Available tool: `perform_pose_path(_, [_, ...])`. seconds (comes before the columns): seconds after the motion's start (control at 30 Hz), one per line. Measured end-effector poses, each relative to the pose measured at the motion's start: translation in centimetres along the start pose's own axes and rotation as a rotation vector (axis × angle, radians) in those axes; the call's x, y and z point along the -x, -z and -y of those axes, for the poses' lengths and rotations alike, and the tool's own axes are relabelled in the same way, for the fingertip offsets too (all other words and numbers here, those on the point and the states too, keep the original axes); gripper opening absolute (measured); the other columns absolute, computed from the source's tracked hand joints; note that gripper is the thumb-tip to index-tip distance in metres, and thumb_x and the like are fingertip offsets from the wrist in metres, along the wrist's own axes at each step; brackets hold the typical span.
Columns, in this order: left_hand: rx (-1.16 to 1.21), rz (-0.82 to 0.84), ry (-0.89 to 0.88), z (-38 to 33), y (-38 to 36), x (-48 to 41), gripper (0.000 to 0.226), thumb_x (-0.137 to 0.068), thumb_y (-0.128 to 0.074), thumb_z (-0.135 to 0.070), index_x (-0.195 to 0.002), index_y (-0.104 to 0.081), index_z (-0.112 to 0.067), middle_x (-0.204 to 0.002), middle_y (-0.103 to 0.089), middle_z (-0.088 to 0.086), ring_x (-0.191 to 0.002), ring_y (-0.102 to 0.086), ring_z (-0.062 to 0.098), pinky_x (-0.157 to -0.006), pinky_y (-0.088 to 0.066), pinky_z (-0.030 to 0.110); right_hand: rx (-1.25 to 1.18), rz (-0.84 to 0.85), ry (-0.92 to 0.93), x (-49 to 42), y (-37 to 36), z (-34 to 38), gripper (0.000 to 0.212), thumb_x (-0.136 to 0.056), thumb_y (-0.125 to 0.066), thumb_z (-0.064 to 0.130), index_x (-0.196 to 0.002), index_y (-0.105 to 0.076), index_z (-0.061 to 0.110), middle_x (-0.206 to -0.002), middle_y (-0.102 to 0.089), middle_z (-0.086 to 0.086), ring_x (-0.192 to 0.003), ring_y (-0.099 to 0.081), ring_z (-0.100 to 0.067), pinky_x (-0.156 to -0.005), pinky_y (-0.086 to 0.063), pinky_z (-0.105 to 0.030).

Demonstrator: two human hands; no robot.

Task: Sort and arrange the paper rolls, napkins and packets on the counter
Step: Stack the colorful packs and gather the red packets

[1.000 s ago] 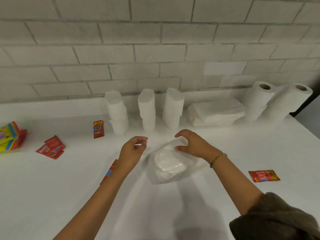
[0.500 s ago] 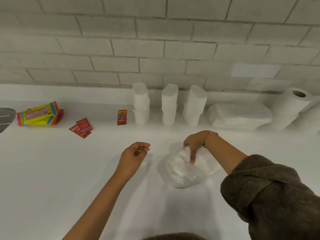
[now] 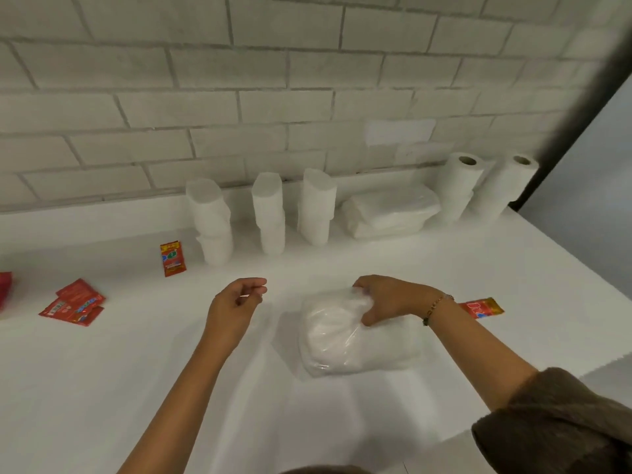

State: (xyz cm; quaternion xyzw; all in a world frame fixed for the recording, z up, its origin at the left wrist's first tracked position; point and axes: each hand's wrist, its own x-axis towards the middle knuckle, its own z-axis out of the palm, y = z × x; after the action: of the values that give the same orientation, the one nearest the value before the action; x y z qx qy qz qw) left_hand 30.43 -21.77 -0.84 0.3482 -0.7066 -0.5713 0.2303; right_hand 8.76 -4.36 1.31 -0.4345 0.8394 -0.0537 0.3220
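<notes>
Right hand (image 3: 390, 299) grips clear plastic-wrapped pack of white napkins (image 3: 342, 340) on white counter (image 3: 136, 371); left hand (image 3: 236, 309) hovers curled, can't tell if pinching anything.

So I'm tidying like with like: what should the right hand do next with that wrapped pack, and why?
Probably lift the wrapped napkin pack and set it by the similar pack at the back: the right hand grips it, and it lies alone.

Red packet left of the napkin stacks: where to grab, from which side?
Probably pinch the red packet by its near short edge, coming from the front-left: it lies flat and thin on the counter, and the left napkin stack stands close on its right.
</notes>
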Motion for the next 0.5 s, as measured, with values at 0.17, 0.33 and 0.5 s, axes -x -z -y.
perform_pose_path(0.17, [-0.014,0.089,-0.050,-1.9,-2.9,-1.6,0.019,-0.091,-0.053,-0.010,-0.099,-0.064,-0.024,-0.096,-0.067,-0.005,-0.090,-0.064,0.015,-0.074,-0.044,0.015,-0.035,-0.064,-0.048,3.0,0.4,-2.3,0.053,-0.073,-0.071,0.032,-0.120,-0.049,0.018,-0.113,-0.048,0.001,-0.105,-0.050,-0.020,-0.084,-0.041,-0.025])
perform_pose_path(0.33, [-0.023,0.125,-0.075,-3.2,-5.9,-3.1,0.021,-0.090,-0.054,-0.010,-0.093,-0.063,-0.029,-0.094,-0.067,-0.009,-0.090,-0.064,0.014,-0.072,-0.043,0.015,-0.016,-0.255,-0.096,4.0,2.7,-5.9,0.048,-0.068,-0.071,0.036,-0.109,-0.048,0.026,-0.095,-0.050,0.006,-0.088,-0.047,-0.019,-0.077,-0.033,-0.026])
perform_pose_path(0.5, [-0.025,0.077,-0.063,-4.3,-10.1,-4.3,0.023,-0.090,-0.054,-0.010,-0.090,-0.063,-0.032,-0.093,-0.067,-0.011,-0.088,-0.063,0.010,-0.071,-0.042,0.015,0.023,-0.580,0.034,4.0,8.5,-9.8,0.049,-0.062,-0.073,0.030,-0.105,-0.049,0.023,-0.096,-0.059,0.005,-0.087,-0.054,-0.017,-0.083,-0.029,-0.025])
